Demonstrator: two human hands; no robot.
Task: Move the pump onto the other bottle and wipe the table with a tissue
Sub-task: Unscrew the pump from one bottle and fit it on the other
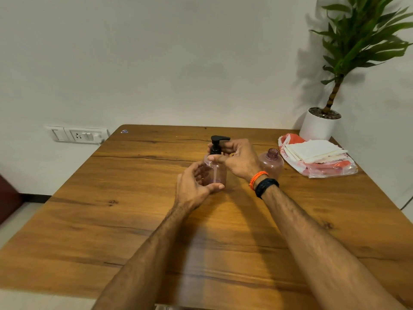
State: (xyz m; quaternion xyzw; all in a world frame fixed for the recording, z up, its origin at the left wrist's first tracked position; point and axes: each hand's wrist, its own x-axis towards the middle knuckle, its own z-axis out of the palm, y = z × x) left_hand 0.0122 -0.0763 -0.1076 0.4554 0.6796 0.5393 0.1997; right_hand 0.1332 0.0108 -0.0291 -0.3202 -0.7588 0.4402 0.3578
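Wooden table (134,220), white wall (156,52), potted plant (321,126), socket panel (78,135)

I am at home, it seems: a wooden table (134,220) against a plain white wall (178,52), a potted plant (321,121) on its far right corner, a wall socket (78,135) beside its far left corner.

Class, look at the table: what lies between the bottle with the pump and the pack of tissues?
In the head view, the open bottle and the right hand lie between the pump bottle and the tissues.
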